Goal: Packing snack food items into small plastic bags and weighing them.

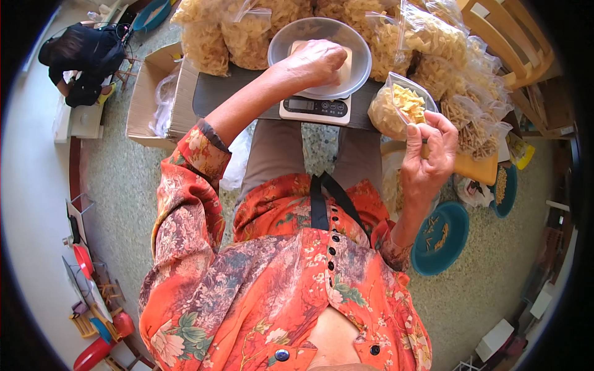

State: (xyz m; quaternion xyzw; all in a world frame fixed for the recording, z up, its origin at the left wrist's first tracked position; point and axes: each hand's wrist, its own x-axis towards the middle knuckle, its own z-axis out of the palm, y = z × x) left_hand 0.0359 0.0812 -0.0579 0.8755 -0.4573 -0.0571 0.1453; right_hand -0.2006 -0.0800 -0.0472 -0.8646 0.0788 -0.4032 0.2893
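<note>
My left hand (321, 62) reaches into a clear plastic bowl (320, 27), its fingers curled downward. Whether anything is between those fingertips is hidden. The bowl rests on a white digital kitchen scale (315, 109), whose display and buttons face me. Part of a pale square, perhaps the scale's platform, shows through the bowl. My right hand (429, 153) pinches the rim of an open clear zip bag (389, 113) at the table's right front corner. Yellow dried flakes (408, 103) fill the bag's mouth, with paler pieces below.
Filled bags (248, 39) crowd the dark table (218, 92). Bags of stick-shaped pieces (468, 125) lie at right beside a wooden chair (515, 41). A cardboard box (151, 92) stands left. Teal basins (438, 259) sit on the floor. Another person (88, 55) bends over at far left.
</note>
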